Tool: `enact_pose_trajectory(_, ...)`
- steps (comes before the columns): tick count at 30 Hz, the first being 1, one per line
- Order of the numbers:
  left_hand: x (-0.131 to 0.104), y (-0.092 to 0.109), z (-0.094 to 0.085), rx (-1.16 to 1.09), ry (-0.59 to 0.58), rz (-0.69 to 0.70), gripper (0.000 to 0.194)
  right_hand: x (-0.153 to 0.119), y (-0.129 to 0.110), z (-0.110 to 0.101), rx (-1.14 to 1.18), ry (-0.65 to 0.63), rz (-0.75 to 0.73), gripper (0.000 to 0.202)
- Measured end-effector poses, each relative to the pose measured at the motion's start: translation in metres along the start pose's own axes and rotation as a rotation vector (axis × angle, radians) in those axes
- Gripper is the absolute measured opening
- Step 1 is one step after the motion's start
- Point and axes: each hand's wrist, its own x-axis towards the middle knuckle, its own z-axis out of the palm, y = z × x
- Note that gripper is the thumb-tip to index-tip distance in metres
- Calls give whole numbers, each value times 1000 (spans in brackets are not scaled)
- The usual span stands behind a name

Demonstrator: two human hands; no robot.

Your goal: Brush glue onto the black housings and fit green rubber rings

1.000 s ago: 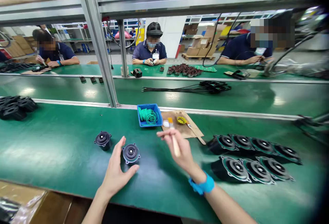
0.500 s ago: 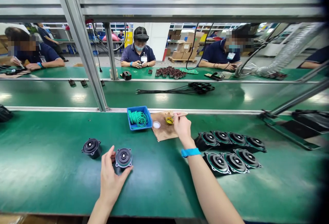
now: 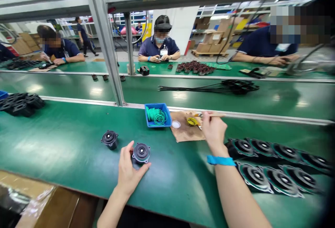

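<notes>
My left hand [image 3: 128, 172] is closed around the sides of a black round housing [image 3: 141, 152] that sits upright on the green bench. The housing has a flanged top with small lugs and a pale centre pin. A similar black housing [image 3: 109, 138] stands to its left. In my right hand [image 3: 215, 130] is a small brush [image 3: 217, 115] with a wooden handle, held roughly level. Its bristle end points left, beside and slightly above a yellow-rimmed tin [image 3: 192, 122]. The tin rests on stained brown cardboard [image 3: 180, 135] with a white round lid [image 3: 176, 124].
A blue bin [image 3: 157, 126] of green cord stands left of the cardboard. Two rows of flanged housings [image 3: 281, 179] lie right of my forearm. More black housings [image 3: 22, 105] are grouped at far left. A metal post [image 3: 108, 39] rises behind the bench. Co-workers [image 3: 159, 48] sit opposite.
The view has swung left, so things appear farther right and the left-hand group of housings shows. My right hand with the brush has drawn slightly right from the tin. My left hand keeps its hold.
</notes>
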Motion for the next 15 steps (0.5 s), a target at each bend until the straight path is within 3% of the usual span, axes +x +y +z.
enact_pose_trajectory(3,-1,2,-1,-75,-39,21,68,-6,-12,-9,161,67,20,45)
enact_pose_trajectory(6,-2,3,-3,-112,-72,51,68,-24,-35,-17,623,17,61,38)
enact_pose_trajectory(9,-1,3,-2,-110,-51,25,72,-58,-62,-21,1040,-267,157,36)
enact_pose_trajectory(12,-1,2,-1,-94,-20,19,72,-94,-81,-21,1069,-587,207,36)
enact_pose_trajectory(15,-2,2,0,-67,-6,44,71,-118,-90,-19,980,-807,181,38)
